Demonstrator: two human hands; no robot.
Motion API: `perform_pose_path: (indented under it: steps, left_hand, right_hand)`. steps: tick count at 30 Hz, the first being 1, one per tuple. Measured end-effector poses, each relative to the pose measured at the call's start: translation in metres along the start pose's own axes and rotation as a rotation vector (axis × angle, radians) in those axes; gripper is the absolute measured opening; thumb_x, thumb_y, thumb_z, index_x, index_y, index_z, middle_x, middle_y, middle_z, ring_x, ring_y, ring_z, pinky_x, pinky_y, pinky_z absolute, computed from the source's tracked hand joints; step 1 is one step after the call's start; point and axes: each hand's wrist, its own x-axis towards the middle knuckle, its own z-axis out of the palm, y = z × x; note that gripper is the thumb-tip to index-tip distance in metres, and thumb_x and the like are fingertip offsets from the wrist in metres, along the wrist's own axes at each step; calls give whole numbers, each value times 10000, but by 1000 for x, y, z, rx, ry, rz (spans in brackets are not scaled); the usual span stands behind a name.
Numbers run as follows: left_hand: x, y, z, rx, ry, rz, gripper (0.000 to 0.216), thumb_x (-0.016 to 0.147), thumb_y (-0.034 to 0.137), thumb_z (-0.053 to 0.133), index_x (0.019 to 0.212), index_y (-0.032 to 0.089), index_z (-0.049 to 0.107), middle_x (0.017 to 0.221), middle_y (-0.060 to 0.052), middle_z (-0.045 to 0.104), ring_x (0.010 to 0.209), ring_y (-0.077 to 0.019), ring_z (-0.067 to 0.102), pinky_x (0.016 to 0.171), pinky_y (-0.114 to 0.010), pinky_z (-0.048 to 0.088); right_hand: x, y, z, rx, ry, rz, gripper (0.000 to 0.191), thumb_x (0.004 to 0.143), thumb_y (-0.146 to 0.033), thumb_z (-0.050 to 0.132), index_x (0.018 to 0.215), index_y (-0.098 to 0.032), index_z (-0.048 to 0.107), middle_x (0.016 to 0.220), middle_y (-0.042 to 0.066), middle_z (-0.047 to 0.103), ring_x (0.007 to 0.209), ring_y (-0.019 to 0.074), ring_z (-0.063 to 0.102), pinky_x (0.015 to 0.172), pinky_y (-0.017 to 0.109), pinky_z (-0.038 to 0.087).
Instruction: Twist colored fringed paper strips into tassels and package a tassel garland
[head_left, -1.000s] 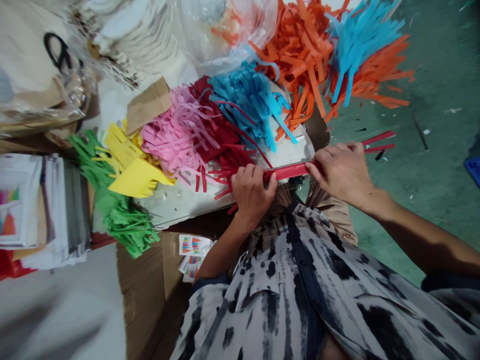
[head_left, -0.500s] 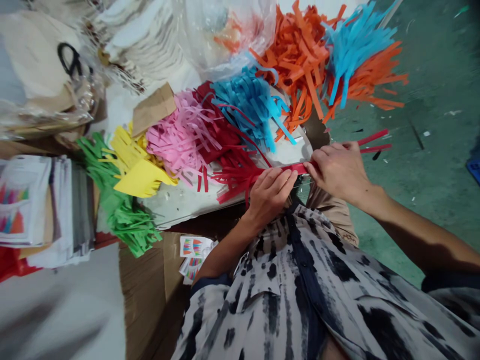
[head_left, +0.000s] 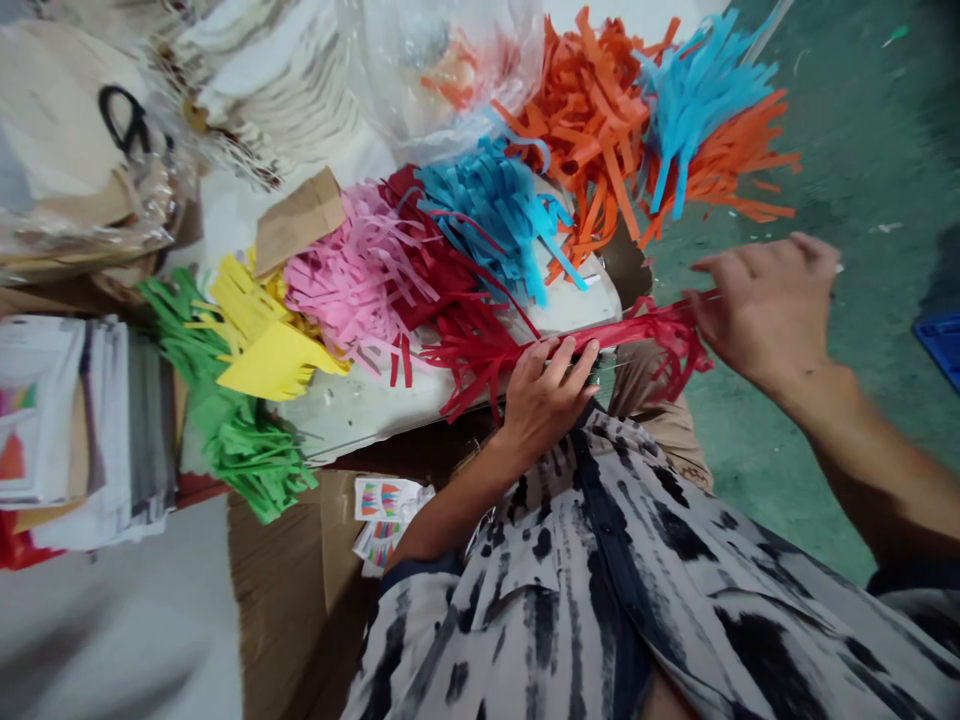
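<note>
Near the middle of the frame we see the left hand [head_left: 546,392] lying on a red fringed paper strip [head_left: 600,340], its fingers [head_left: 574,362] stretched out side by side and pressing the strip down at the near edge of a white board [head_left: 360,405]. The strip runs from the red fringe heap [head_left: 457,300] at center out to the right, where its loose cut ends hang in a ruffled bunch just below the right hand [head_left: 769,310]. That hand sits right of center with its fingers loosely spread and slightly curled; its fingertips [head_left: 705,300] meet the far end of the strip, though we cannot tell whether they pinch it or only touch it. On the board, from left to right, lie green fringes [head_left: 240,440], yellow fringes [head_left: 259,340], pink fringes [head_left: 345,275], the red heap and blue fringes [head_left: 495,205]. Orange fringes [head_left: 592,120] and a second blue bunch [head_left: 694,90] fill the upper right of the frame over a green floor [head_left: 825,130]. A pair of black scissors [head_left: 124,120] rests in the upper left, a stack of printed sheets [head_left: 67,420] lies at the left edge, and a black-and-white patterned shirt [head_left: 637,600] fills the lower right.
</note>
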Motion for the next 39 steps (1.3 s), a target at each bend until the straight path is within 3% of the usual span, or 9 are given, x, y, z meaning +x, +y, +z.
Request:
perform_pose_path:
  steps: [5,9,15,18,21,26,32,36,39]
  left_hand:
    - [2,3,-1,37,15,-9,500,1126,503,612,1546,255,720,1498,-143,755,1362,-324,688,1212,-484,529]
    - [2,2,-4,60,35,26,450,1117,496,636,1436,216,786,1479,-145,765,1376,-326,682,1200,-471,542]
    - [3,0,-6,42,2,16,528,1110,493,647,1581,257,693,1518,-136,749,1350,-325,691,1187,-474,543]
    - [4,0,-5,32,33,19,503,1105,466,662,1556,250,715,1505,-136,758,1329,-329,699,1171,-480,550]
    - [4,2,-5,22,34,16,515,1094,466,681,1558,244,711,1505,-144,758,1318,-336,704,1167,-494,558]
    - [3,0,-7,-13,-17,21,491,1107,425,655,1533,188,721,1535,-166,741,1397,-339,696,1216,-502,560]
    - [-22,-32,-24,-39,73,78,407,1136,326,630,1498,167,726,1526,-113,761,1484,-280,685,1290,-473,519]
    - [-45,-59,-53,-7,115,-39,282,1090,272,706,1353,234,800,1355,-85,846,1351,-295,761,1254,-548,525]
    - [-46,-57,-68,35,306,-115,95,1033,246,783,1115,240,830,1149,-75,880,1168,-289,786,1190,-564,553]
  right_hand:
    - [-28,-52,-9,197,73,-314,487,1092,-210,505,1553,-137,642,1446,192,775,1264,372,747,1027,545,578]
    - [-58,-90,17,277,-65,-415,707,1118,-370,602,1726,-44,444,1658,248,613,1528,389,621,1273,572,487]
    - [-65,2,16,125,-66,-390,734,1094,-418,684,1753,-186,459,1666,207,614,1503,415,644,1273,649,475]
    - [-54,28,-3,66,69,-197,682,1102,-393,668,1749,-287,482,1657,173,636,1558,451,576,1324,748,351]
    - [-47,-2,-7,157,161,-119,711,1107,-371,620,1777,-238,423,1740,189,543,1591,444,539,1276,714,441]
    - [-52,-74,23,261,-46,-438,735,1135,-436,588,1767,-110,405,1637,217,641,1526,381,630,1295,592,485]
    - [-55,-62,40,355,-56,-469,709,1117,-317,627,1771,-136,423,1669,200,605,1549,377,613,1308,574,492]
    - [-51,-55,39,363,-43,-493,692,1111,-267,626,1768,-165,434,1649,175,630,1526,364,638,1283,572,522]
    - [-51,-55,40,341,-21,-517,661,1103,-216,620,1746,-176,472,1618,154,667,1488,364,670,1227,573,558]
